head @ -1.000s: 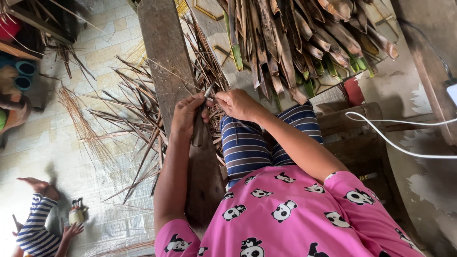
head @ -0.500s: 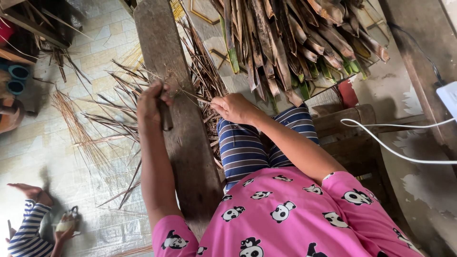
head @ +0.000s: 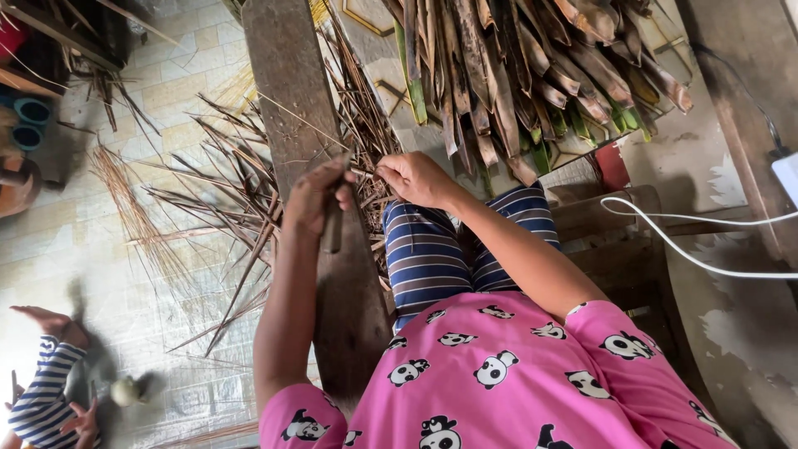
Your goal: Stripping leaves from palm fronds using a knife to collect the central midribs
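Back toward the middle has come the left hand [head: 314, 195], which half a second ago was out over the far edge of the wooden plank [head: 287, 79]; it is wrapped tight around a dark-handled knife [head: 333, 224]. Just beside it, the right hand [head: 420, 179] pinches a thin leaf rib [head: 312, 125] between fingertips, the rib running away from both grips across the plank. Beyond the hands hang dried palm fronds [head: 515, 75]; stripped leaf scraps [head: 224, 191] litter the tiled floor [head: 100, 274].

Left hand [head: 316, 198] and right hand [head: 418, 179] close together, both grips closed.
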